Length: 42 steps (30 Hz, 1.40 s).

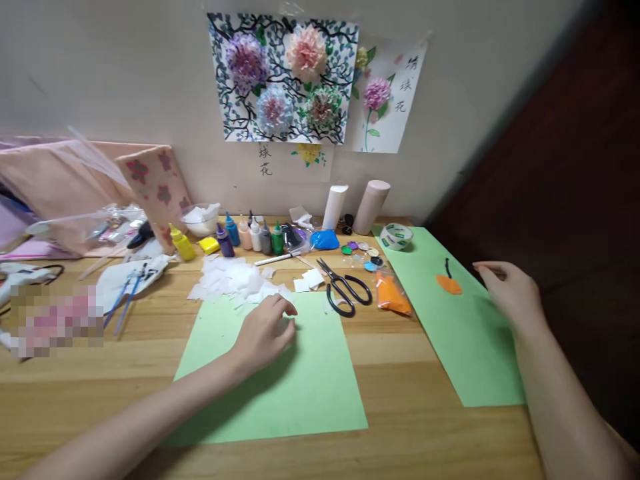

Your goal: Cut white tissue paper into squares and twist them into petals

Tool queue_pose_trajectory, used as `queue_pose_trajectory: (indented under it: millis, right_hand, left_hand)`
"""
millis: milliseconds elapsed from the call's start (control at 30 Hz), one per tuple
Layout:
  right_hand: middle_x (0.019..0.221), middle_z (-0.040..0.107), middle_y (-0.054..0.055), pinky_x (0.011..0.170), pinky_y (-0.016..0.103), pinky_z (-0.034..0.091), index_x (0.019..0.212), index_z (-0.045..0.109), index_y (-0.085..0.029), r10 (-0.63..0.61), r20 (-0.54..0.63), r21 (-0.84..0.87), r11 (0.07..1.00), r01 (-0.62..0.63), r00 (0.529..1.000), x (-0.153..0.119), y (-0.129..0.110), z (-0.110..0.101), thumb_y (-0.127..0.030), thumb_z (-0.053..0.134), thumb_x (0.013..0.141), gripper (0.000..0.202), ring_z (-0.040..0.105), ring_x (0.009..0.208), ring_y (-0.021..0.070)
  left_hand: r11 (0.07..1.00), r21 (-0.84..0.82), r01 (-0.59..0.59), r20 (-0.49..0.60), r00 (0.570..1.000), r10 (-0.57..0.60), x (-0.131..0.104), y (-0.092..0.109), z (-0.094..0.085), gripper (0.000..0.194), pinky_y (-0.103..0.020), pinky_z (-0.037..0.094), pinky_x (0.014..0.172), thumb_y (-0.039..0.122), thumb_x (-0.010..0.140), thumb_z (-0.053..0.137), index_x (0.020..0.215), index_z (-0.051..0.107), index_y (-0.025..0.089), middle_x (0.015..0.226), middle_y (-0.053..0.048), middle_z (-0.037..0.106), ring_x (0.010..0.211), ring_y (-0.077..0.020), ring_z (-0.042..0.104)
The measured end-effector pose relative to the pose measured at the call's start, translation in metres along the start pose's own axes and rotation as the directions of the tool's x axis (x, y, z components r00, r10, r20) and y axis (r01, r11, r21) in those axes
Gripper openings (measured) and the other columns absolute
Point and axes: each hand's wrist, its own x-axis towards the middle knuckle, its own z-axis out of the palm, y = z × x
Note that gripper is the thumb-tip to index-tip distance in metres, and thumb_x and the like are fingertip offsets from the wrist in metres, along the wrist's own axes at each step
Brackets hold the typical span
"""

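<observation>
My left hand (267, 331) hovers over the near green sheet (300, 393), its fingers curled but apart, with nothing between them. On the right, my right hand (510, 290) is raised beside the second green sheet (450, 347); its thumb and fingertips come together, and anything between them is too small to make out. An orange shape (449, 285) with a black stem piece (448, 268) lies on that second sheet, left of my right hand. White paper pieces (235, 279) are heaped behind my left hand. Black-handled scissors (344, 287) lie between the sheets.
Paint bottles (255, 235) stand along the back, beside a blue packet (325, 239). An orange packet (393, 293) and a tape roll (397, 237) are at centre right. Brushes (127, 303) and a glue gun (25, 280) lie left. Flower pictures (283, 80) hang on the wall.
</observation>
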Motion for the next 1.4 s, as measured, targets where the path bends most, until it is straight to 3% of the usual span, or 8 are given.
queue_pose_trajectory:
  millis: [100,200,267,367,633,833,1267,1400]
  right_hand:
    - [0.09,0.067,0.009,0.076,0.038,0.049,0.087,0.059,-0.023,-0.26,0.189,0.232,0.949,0.214,0.947,-0.052,-0.069,0.046,-0.035,0.048,0.084,0.017,0.063,0.09,0.0252]
    - [0.087,0.065,0.006,0.066,0.034,0.048,0.086,0.06,-0.022,-0.601,0.445,0.367,0.799,0.477,0.664,-0.114,-0.124,0.091,-0.03,0.045,0.086,0.016,0.061,0.079,0.0221]
    - [0.082,0.062,0.005,0.066,0.035,0.046,0.086,0.058,-0.021,-0.749,0.453,0.445,0.66,0.605,0.484,-0.146,-0.15,0.115,-0.02,0.044,0.086,0.014,0.059,0.077,0.0222]
    - [0.08,0.06,0.004,0.067,0.036,0.044,0.084,0.055,-0.023,-0.808,0.444,0.503,0.583,0.638,0.388,-0.171,-0.176,0.145,-0.017,0.046,0.084,0.01,0.056,0.078,0.0228]
    - [0.079,0.057,0.004,0.069,0.033,0.041,0.084,0.054,-0.021,-0.837,0.423,0.591,0.546,0.594,0.348,-0.178,-0.197,0.186,-0.02,0.042,0.09,0.013,0.052,0.078,0.0195]
    - [0.085,0.055,0.005,0.071,0.032,0.042,0.09,0.056,-0.02,-0.89,0.296,0.645,0.454,0.615,0.346,-0.178,-0.187,0.185,-0.026,0.066,0.078,0.017,0.051,0.081,0.0187]
    - [0.078,0.054,0.004,0.065,0.03,0.041,0.083,0.061,-0.02,-0.94,0.183,0.616,0.338,0.712,0.288,-0.178,-0.184,0.182,-0.016,0.061,0.081,0.005,0.051,0.074,0.0165]
    - [0.078,0.058,0.005,0.065,0.03,0.042,0.083,0.06,-0.02,-0.946,0.152,0.616,0.318,0.721,0.288,-0.178,-0.184,0.182,-0.015,0.061,0.081,0.005,0.052,0.074,0.0167]
  left_hand:
    - [0.995,0.096,0.038,-0.04,0.999,-0.035,-0.011,-0.026,-0.011,0.018,-0.03,0.041,0.068,0.031,0.076,0.055,0.09,0.054,0.02,0.093,-0.004,0.056,0.086,-0.0201,0.052]
    - [0.993,0.109,0.051,-0.039,0.998,-0.046,-0.02,-0.042,-0.014,0.02,-0.03,0.042,0.068,0.035,0.075,0.058,0.087,0.055,0.02,0.093,-0.004,0.056,0.086,-0.02,0.053]
    - [0.994,0.109,0.017,-0.032,0.999,-0.013,-0.021,-0.048,-0.014,0.014,-0.03,0.043,0.069,0.032,0.078,0.054,0.086,0.056,0.02,0.093,-0.005,0.057,0.085,-0.0192,0.054]
    - [0.992,0.106,-0.062,-0.012,0.998,0.064,-0.018,-0.054,-0.013,0.013,-0.029,0.043,0.07,0.027,0.083,0.048,0.084,0.058,0.019,0.09,-0.005,0.058,0.082,-0.0179,0.055]
    - [0.981,-0.188,-0.047,-0.05,0.998,0.038,-0.009,-0.07,-0.015,0.019,-0.025,0.039,0.064,0.026,0.089,0.043,0.081,0.058,0.017,0.075,-0.002,0.059,0.069,-0.013,0.051]
    - [0.932,-0.36,0.037,-0.082,0.994,-0.071,-0.007,-0.07,-0.017,0.019,-0.023,0.038,0.061,0.027,0.088,0.047,0.078,0.059,0.017,0.072,-0.001,0.058,0.066,-0.0109,0.051]
    - [0.817,-0.535,0.215,-0.138,0.932,-0.336,-0.003,-0.075,-0.018,0.024,-0.024,0.038,0.064,0.037,0.089,0.042,0.08,0.053,0.018,0.077,0.0,0.057,0.069,-0.0122,0.049]
    - [0.79,-0.575,0.213,-0.063,0.951,-0.303,-0.002,-0.074,-0.02,0.028,-0.025,0.038,0.064,0.042,0.089,0.04,0.085,0.054,0.018,0.079,-0.001,0.056,0.072,-0.0134,0.05]
